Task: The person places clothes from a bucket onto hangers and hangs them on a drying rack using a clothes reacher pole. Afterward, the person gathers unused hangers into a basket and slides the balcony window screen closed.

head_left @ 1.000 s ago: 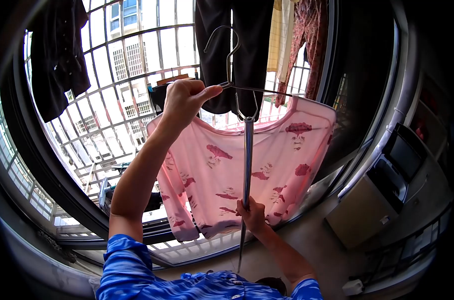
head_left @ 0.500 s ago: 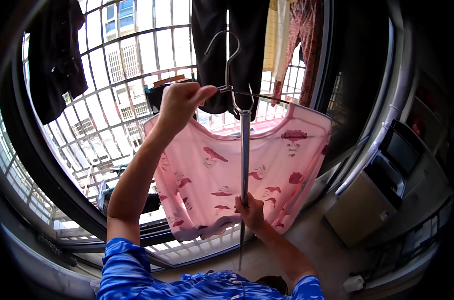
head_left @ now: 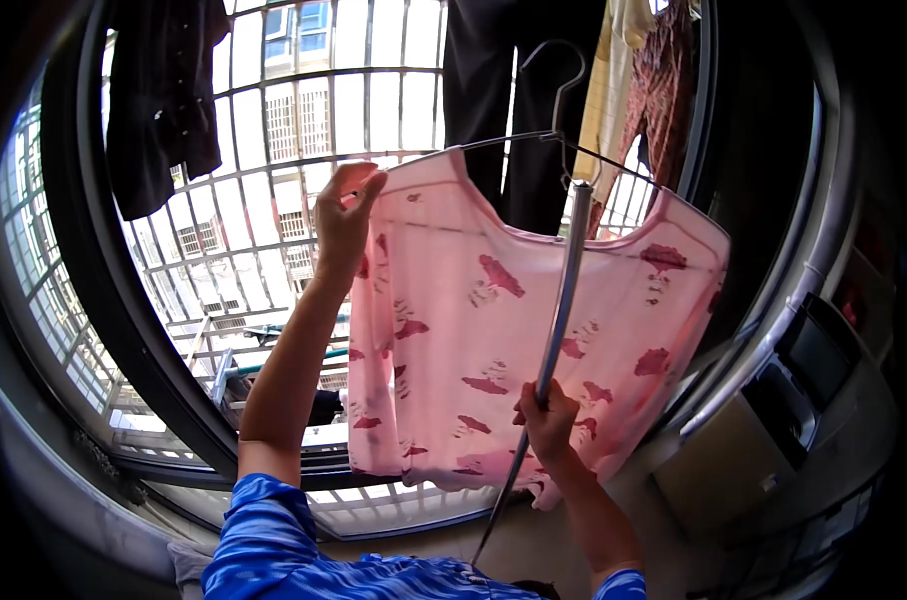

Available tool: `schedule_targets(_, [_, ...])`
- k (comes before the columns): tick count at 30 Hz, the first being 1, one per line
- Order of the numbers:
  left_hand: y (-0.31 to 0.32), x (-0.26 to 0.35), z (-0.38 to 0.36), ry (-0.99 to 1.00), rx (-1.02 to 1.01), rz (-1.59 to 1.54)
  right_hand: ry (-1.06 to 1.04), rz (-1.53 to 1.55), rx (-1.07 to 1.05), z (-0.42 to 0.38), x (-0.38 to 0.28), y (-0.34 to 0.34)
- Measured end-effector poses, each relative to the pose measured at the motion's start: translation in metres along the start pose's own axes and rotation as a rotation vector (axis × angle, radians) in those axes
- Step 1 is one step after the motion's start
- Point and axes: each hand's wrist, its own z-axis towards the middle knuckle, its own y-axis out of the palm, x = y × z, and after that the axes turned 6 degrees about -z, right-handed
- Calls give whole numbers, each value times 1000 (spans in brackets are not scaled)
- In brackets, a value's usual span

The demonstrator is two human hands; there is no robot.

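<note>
A pink top with dark red prints [head_left: 444,300] hangs on a thin wire hanger [head_left: 509,138] in front of me. My left hand [head_left: 346,215] is closed at the top's left shoulder, with thumb and fingers pinching the cloth near the hanger's end. My right hand [head_left: 549,418] is wrapped round a metal clothes pole [head_left: 564,290], which slants up in front of the top. The pole's forked tip meets the hanger just below its hook [head_left: 559,75]. The hook's upper end hangs on nothing I can see.
Dark trousers [head_left: 479,80], a dark shirt [head_left: 164,100] and patterned red trousers [head_left: 659,90] hang above by the barred window [head_left: 304,120]. A dark window frame [head_left: 124,330] curves along the left. A cabinet-like appliance [head_left: 724,450] stands at the right.
My left hand has moved from the hanger's neck to the top's left shoulder. The top, hanger and pole tip have shifted right in view, and the pole leans more.
</note>
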Motion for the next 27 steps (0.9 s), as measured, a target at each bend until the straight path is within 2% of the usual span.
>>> schedule_targets(2, [-4,-11,-3,-14,-9,-84,1,12,-1,6,-3,-2])
schedule_targets(4, [-4,-7,-5,-122,68,-201,-10,10,-5,13,-11,-3])
schedule_targets(6, [-6,-18,-2,-173,142,-444,-39,39,0,18,-17,-1])
schedule_targets(12, [-20,-12,-1,-96,173,-575,-142,47,38,21,-38,11])
schedule_targets(14, [-25,-7,-11,247,272,-138,-186,35,65,22,-48,14])
schedule_targets(15, [-30,16,-27,367,274,5,-203,17,78,23,-54,14])
schedule_targets(17, [-34,35,-60,551,258,93,-212,-2,86,46,-73,18])
schedule_targets(18, [-28,34,-83,589,137,42,-199,-15,78,67,-81,22])
schedule_targets(19, [-21,23,-118,412,-11,-94,-220,-43,79,85,-85,27])
schedule_targets(20, [-20,26,-154,482,-177,-36,-226,-38,78,95,-89,33])
schedule_targets(22, [-5,11,-231,330,-434,-221,-232,-49,84,118,-103,41])
schedule_targets(27, [29,-53,-358,-308,-432,-47,-287,-25,121,169,-127,62])
